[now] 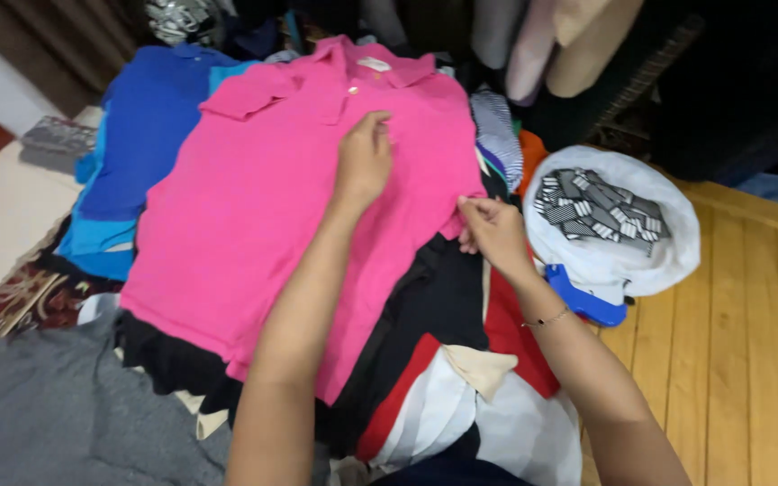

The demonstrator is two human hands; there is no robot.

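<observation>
The pink polo shirt lies spread front-up on the clothes pile, not yet folded (sleeves out). Left hand presses flat, fingers loose; right hand pinches its edge.

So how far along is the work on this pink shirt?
Done: the pink polo shirt lies spread flat, front up, collar away. In hand: the left hand presses its chest; the right hand pinches its side edge. Left: no fold shows yet; it sits on a heap of clothes.
</observation>
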